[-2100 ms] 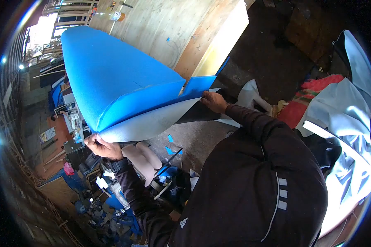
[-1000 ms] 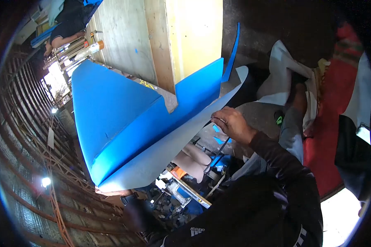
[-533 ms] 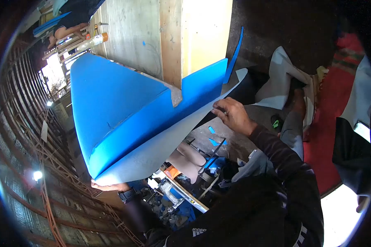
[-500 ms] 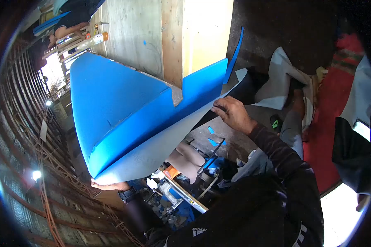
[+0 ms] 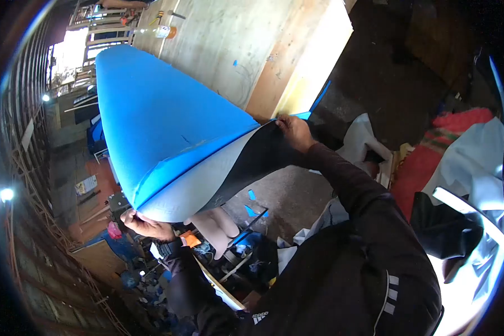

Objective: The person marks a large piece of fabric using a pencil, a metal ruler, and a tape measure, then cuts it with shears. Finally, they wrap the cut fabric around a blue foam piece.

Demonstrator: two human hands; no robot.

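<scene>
A large blue foam block (image 5: 168, 117) with a tapered, rounded shape lies on a wooden table. Along its near side hangs a flexible sheet (image 5: 199, 185), pale grey on one part and black on another. At the block's lower-left tip, my left hand (image 5: 147, 225) is closed on the sheet's corner. My right hand (image 5: 295, 133) pinches the sheet's upper edge close to the foam's right end. Most of the block's near side is hidden behind the sheet.
The wooden table (image 5: 229, 42) carries a bottle (image 5: 165, 32) at its far left. Blue foam scraps (image 5: 256, 211) lie on the floor below. To the right are grey sheet pieces (image 5: 465, 157) and a red cloth (image 5: 411, 173). Clutter (image 5: 246, 252) sits beneath my arms.
My right hand has brought the sheet up against the foam's near side, covering much of it. More of the black part shows. My left hand stays at the tip, while the view has shifted.
</scene>
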